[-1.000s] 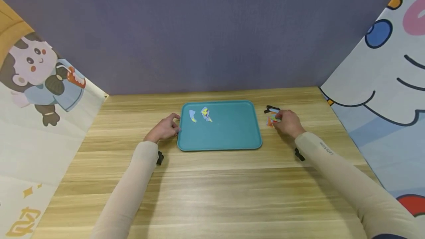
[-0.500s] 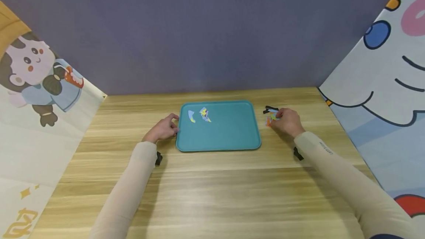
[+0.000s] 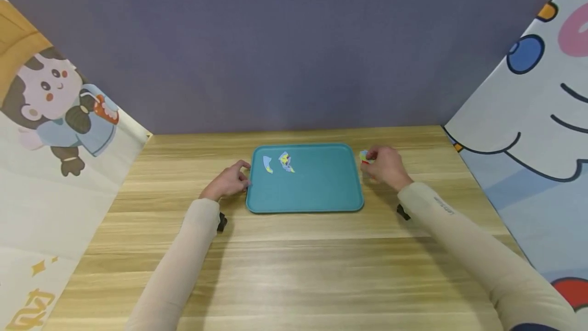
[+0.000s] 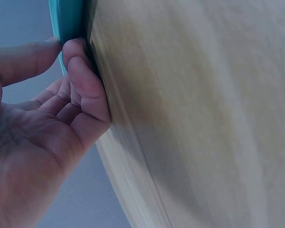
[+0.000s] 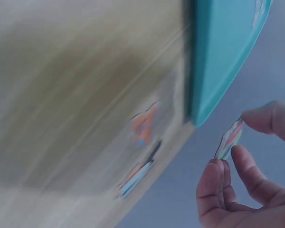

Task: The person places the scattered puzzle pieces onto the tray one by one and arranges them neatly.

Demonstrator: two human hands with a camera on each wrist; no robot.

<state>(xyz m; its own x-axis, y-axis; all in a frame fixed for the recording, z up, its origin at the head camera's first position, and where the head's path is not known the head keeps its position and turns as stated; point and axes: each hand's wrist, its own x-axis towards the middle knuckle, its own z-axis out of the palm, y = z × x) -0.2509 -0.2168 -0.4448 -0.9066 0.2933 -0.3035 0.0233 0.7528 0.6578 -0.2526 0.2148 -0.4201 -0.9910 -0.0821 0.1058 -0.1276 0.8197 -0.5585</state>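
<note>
My right hand (image 3: 387,166) pinches a small flat cut-out piece (image 5: 230,138) between thumb and fingertips, just beyond the right edge of the teal tray (image 3: 312,193). Pink, green and white print shows on the piece, which is held up off the table in the right wrist view. At the tray's left edge, my left hand (image 3: 227,182) grips the rim, thumb on top and the other fingers curled against the side. Two printed pieces lie inside the tray near its upper left: a curved pale-blue one (image 3: 267,164) and a blue-and-yellow cluster (image 3: 286,161).
On the wooden table (image 3: 294,269), right of the tray, an orange piece (image 5: 145,127) and a light-blue strip (image 5: 137,179) lie beside a dark strip (image 5: 155,151); the right hand hides them from the head view. A grey-purple wall (image 3: 294,50) stands behind, with cartoon panels either side.
My right hand has picked a printed piece from the small pile and moved left with it, toward the tray. The left hand has stayed at the rim.
</note>
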